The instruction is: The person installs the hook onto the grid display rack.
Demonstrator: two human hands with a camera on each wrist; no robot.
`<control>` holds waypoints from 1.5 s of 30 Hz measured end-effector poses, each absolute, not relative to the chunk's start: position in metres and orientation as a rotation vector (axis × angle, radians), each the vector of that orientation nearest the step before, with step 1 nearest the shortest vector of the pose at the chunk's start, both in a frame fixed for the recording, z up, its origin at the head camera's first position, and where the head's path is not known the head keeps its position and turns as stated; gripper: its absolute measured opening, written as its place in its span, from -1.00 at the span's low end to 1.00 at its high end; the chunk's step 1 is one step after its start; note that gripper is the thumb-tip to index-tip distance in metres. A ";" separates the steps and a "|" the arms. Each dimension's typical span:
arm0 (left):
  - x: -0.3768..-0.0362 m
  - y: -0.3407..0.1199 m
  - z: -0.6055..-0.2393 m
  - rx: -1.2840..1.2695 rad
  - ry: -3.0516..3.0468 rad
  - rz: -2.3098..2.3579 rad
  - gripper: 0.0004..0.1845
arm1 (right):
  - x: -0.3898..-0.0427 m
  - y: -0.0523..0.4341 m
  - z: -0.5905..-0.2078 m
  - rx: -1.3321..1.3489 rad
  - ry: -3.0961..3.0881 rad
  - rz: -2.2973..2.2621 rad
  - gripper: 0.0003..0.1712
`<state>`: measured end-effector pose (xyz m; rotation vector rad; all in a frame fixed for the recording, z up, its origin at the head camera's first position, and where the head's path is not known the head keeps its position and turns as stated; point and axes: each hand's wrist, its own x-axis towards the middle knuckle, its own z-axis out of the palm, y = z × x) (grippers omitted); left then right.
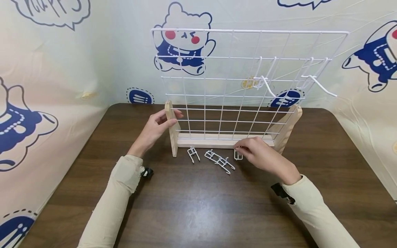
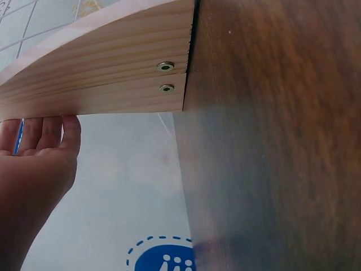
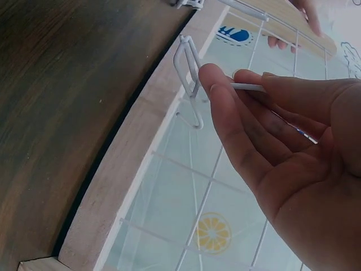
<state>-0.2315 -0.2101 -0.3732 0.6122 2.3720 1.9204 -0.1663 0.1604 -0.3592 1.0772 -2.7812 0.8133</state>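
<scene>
A white wire grid rack [image 1: 217,95] stands in a wooden frame on the table. My left hand [image 1: 154,128] grips the frame's left wooden side panel [image 1: 171,132], thumb in front and fingers behind; the left wrist view shows its fingers on the panel's edge [image 2: 96,90]. Low before the rack, my right hand [image 1: 260,155] pinches a white wire hook [image 3: 189,68] by its prong between thumb and fingers. On the table lie one loose hook [image 1: 193,153] and, to its right, a cluster of hooks [image 1: 219,161]. Two hooks [image 1: 267,86] [image 1: 322,89] hang on the grid's upper right.
The brown table [image 1: 198,206] extends in front of the rack. A wooden base bar [image 1: 204,143] joins the side panels, with the right panel [image 1: 286,129] beyond my right hand. Behind the table hangs a cartoon-printed backdrop [image 1: 124,51].
</scene>
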 end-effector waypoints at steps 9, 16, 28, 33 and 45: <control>-0.231 -0.210 -0.373 0.629 2.371 1.926 -0.63 | -0.164 0.160 -0.353 1.062 -2.762 0.804 -0.89; -0.231 -0.211 -0.373 0.653 2.344 1.961 -0.63 | -0.162 0.160 -0.351 1.047 -2.764 0.775 -0.88; -0.230 -0.210 -0.372 0.622 2.352 1.937 -0.62 | -0.153 0.158 -0.337 0.998 -2.685 0.717 -0.89; -0.231 -0.210 -0.372 0.615 2.366 1.927 -0.63 | -0.148 0.156 -0.330 0.999 -2.622 0.768 -0.86; -0.231 -0.210 -0.374 0.639 2.352 1.956 -0.62 | -0.139 0.154 -0.320 1.074 -2.496 1.236 -0.70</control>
